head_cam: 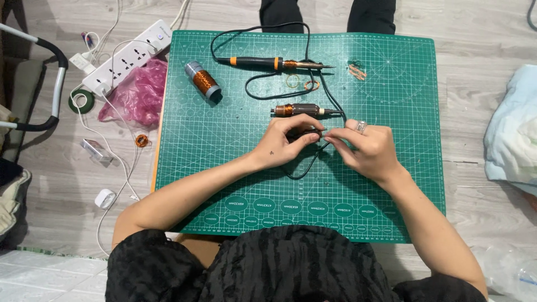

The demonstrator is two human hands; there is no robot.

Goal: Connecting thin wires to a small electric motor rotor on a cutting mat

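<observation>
Both hands meet over the middle of a green cutting mat. My left hand pinches a small dark part between thumb and fingers. My right hand, a ring on one finger, has its fingertips closed on the same part from the right. A motor armature with copper windings lies just beyond the fingers. Farther back rests a black and orange soldering iron, its black cord looping down under my hands. What exactly sits between the fingertips is too small to tell.
A spool of copper wire lies at the mat's back left, small wire loops and copper scraps at the back. On the floor left are a white power strip, a pink plastic bag, green tape. A pale cloth lies right.
</observation>
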